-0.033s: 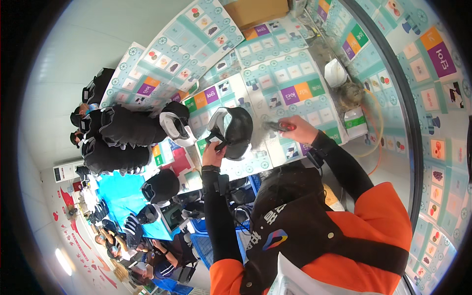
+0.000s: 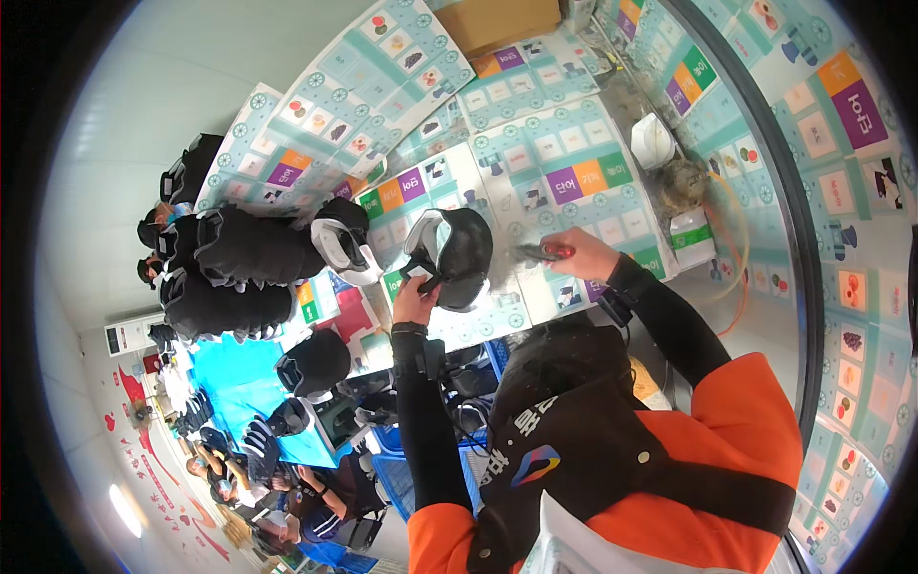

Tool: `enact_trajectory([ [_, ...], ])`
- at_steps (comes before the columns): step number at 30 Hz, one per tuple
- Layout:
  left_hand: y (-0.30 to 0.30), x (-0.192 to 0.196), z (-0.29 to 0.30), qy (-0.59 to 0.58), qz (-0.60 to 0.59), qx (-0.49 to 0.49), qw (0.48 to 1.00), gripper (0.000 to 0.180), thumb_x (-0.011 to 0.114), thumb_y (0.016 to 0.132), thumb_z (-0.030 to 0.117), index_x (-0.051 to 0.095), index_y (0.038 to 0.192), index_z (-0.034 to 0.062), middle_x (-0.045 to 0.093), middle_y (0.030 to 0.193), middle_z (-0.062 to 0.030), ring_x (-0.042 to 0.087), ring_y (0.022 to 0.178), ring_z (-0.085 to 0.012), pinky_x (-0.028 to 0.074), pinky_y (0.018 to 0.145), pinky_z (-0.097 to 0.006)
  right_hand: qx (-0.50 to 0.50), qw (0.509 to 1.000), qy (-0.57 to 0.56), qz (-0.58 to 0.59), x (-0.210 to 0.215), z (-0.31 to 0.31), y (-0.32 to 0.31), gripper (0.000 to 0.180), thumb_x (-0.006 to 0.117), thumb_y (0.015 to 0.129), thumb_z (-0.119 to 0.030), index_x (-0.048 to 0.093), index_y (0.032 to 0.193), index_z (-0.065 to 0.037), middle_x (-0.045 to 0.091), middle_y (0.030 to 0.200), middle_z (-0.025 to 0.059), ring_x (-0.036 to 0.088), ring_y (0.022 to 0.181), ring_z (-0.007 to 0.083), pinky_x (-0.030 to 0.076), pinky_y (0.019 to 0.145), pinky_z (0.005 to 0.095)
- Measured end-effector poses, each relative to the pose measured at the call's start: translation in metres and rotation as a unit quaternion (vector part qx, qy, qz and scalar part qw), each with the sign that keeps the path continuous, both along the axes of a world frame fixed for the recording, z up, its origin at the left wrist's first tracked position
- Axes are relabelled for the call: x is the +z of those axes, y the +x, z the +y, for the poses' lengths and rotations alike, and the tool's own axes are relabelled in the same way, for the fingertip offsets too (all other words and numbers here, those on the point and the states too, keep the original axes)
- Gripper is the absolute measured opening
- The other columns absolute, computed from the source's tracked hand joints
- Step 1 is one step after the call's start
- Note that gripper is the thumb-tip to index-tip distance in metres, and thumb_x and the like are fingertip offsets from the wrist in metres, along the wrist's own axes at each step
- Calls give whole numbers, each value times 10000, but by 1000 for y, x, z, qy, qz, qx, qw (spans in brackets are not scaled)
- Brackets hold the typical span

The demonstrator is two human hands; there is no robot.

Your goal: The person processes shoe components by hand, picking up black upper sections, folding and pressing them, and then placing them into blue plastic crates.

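Observation:
My left hand (image 2: 413, 302) is closed on the near edge of a black cap (image 2: 467, 266), beside its dark strap. The cap rests tilted on the patterned table covering, its pale inner side partly facing left. To its right, my right hand (image 2: 585, 254) grips a small tool (image 2: 552, 252) with a red handle and a dark end. That end points toward the cap, with a gap between them; its exact kind is too blurred to tell. Another black cap (image 2: 344, 241) with a pale inside lies just left of the held one.
Stacked black caps (image 2: 253, 247) fill the table's left side, with one cap (image 2: 314, 364) at its near edge. A cardboard box (image 2: 497, 24) stands at the back. At right are a white cup-like object (image 2: 652, 143) and a yellow hose (image 2: 741, 249). Several people (image 2: 287, 497) work at lower left.
My right hand has shifted very slightly left with the tool, whose dark end looks less smeared now. My left hand and the cap have barely moved.

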State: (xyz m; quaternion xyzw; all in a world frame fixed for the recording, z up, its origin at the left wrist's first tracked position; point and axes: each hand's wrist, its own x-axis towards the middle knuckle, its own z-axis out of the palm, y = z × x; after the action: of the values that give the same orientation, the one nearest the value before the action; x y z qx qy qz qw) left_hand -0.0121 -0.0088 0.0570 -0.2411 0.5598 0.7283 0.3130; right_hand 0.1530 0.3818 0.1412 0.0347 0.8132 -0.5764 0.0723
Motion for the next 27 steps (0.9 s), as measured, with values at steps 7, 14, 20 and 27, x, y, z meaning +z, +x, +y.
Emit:
enact_trajectory([
  [7, -7, 35, 9, -44, 34, -84, 995, 240, 606, 986, 103, 526, 1209, 65, 645, 1072, -109, 676, 896, -285, 545, 698, -352, -34, 999, 17, 26, 9, 26, -4, 215, 634, 798, -152, 623, 976, -32, 609, 768, 186, 588, 730, 405, 439, 657, 434],
  [14, -13, 54, 5, -108, 71, -139, 982, 267, 627, 1003, 168, 574, 1262, 124, 688, 1019, -20, 673, 812, -161, 513, 607, -283, 54, 994, 34, 91, 23, 35, -14, 271, 646, 789, -143, 627, 1036, -32, 625, 777, 154, 589, 714, 352, 465, 687, 370],
  [20, -25, 38, -27, -176, 172, -222, 943, 269, 653, 985, 204, 599, 1243, 144, 679, 1018, 3, 656, 885, -136, 511, 683, -297, 84, 996, 0, 36, 20, 42, -2, 248, 655, 786, -151, 625, 1001, -32, 631, 777, 152, 600, 725, 355, 460, 674, 384],
  [27, -29, 69, 3, -194, 144, -226, 944, 245, 650, 991, 239, 608, 1206, 130, 669, 1010, 23, 634, 855, -97, 493, 658, -255, 167, 984, 67, 8, 30, 51, -5, 200, 636, 810, -135, 617, 987, -43, 623, 768, 171, 608, 730, 386, 439, 652, 428],
])
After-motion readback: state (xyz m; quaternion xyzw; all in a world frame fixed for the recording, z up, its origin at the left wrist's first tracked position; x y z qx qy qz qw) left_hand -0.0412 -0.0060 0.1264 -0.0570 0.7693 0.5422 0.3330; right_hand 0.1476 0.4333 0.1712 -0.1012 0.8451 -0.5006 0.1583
